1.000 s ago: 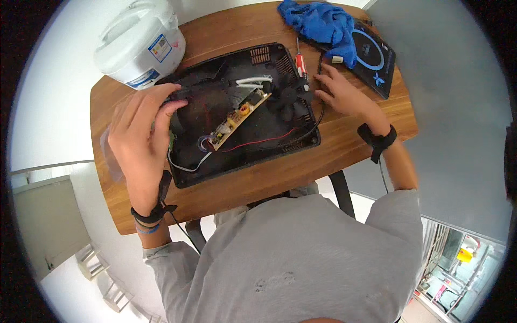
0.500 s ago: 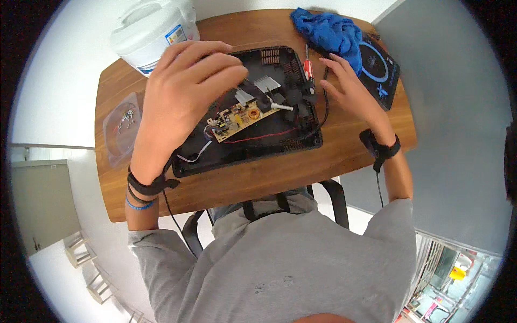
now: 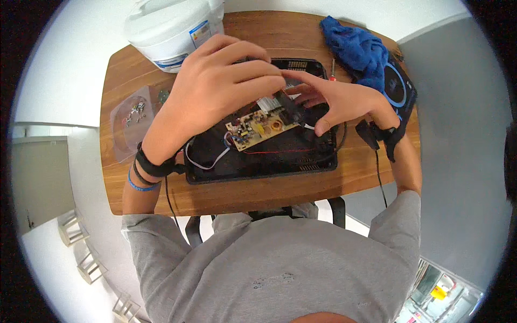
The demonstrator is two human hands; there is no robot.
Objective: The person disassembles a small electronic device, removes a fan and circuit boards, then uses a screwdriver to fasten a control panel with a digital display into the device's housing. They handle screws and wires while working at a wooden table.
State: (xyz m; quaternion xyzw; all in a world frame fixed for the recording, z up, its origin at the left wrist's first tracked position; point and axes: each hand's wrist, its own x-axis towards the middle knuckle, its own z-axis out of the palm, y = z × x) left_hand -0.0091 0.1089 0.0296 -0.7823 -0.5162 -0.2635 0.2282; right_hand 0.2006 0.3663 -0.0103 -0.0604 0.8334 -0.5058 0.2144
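Note:
A shallow black casing with vents lies on the wooden table in front of me. In it, at a slant, sits a tan circuit board with a copper coil, a silver heat sink and attached wires. My left hand is over the casing's far left part, fingers bent and close together; its thumb and whatever lies under the fingertips are hidden. At the board's right end, my right hand has its thumb spread away from its fingers, beside a white connector. Some of its fingertips are hidden behind the left hand's fingers.
A white lidded bucket stands at the back left. A clear plastic tray with small screws lies at left. Back right are a blue cloth, a dark panel with a blue ring and a partly hidden red screwdriver.
My right hand has moved left from beside the screwdriver to over the casing, near the left hand. The whole view has shifted slightly, and the left hand stays over the casing.

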